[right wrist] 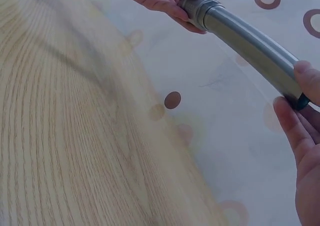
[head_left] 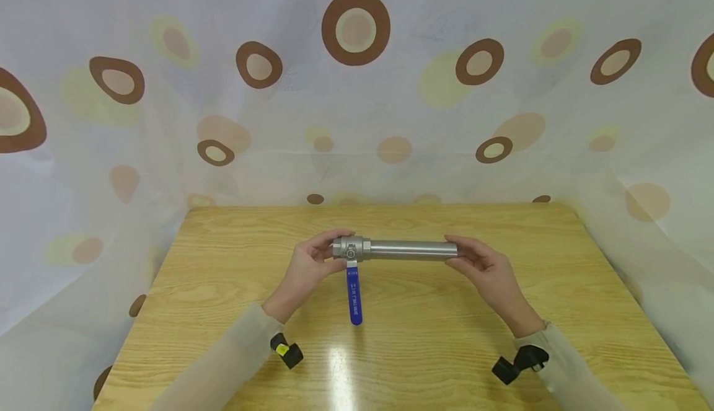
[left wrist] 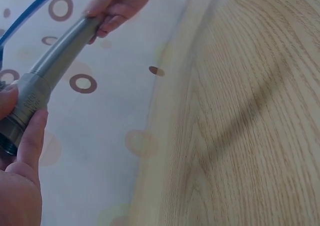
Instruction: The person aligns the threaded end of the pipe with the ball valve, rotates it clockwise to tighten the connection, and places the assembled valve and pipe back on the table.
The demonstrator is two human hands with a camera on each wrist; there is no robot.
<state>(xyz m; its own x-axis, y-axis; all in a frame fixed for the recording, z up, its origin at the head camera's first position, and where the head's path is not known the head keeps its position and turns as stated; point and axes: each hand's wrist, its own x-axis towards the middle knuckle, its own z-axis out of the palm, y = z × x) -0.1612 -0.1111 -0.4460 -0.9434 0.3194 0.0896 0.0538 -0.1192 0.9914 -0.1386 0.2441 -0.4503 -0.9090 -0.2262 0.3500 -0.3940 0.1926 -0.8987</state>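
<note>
A steel ball valve [head_left: 351, 248] with a blue lever handle [head_left: 354, 294] is joined to a straight metal pipe [head_left: 413, 250]. Both are held level above the table, the lever pointing toward me. My left hand [head_left: 304, 274] grips the valve body at its left end, thumb and fingers on opposite sides. At the pipe's far right end, my right hand [head_left: 491, 274] pinches it between thumb and fingers. In the left wrist view the open end of the valve [left wrist: 11, 136] shows between the left fingers. The right wrist view shows the pipe [right wrist: 255, 48] running into the valve.
Below the hands lies a wood-grain table [head_left: 435, 349], with shadows of the pipe on it. A white curtain [head_left: 390, 107] with brown and yellow circles stands behind the table and along both sides. Black camera mounts [head_left: 289, 350] sit on the wrists.
</note>
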